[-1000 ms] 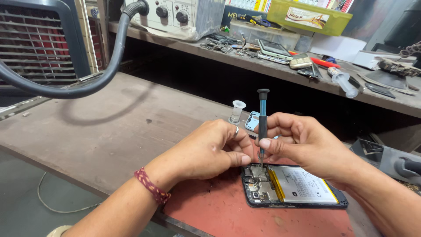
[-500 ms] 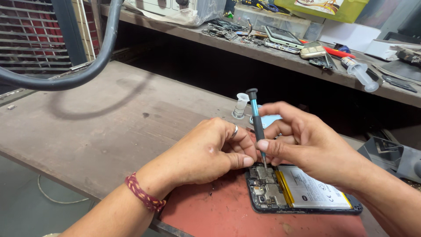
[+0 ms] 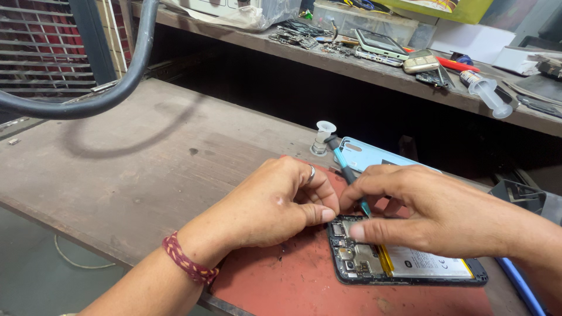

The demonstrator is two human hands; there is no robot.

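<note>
— Why do you pinch it so low?
— My right hand (image 3: 433,213) grips the screwdriver (image 3: 346,173) near its tip to aim. My left hand (image 3: 275,202), fingers curled, steadies the open phone (image 3: 404,266) on the red mat (image 3: 293,287).

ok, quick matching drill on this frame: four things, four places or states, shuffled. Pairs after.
Things:
1. screwdriver
2. opened phone
3. syringe
4. braided band

Places or states:
A. on the back shelf
B. around the left wrist
C. pinched in the right hand, tip down
D. flat on the red mat, insides showing

Pairs: 1-C, 2-D, 3-A, 4-B
</note>
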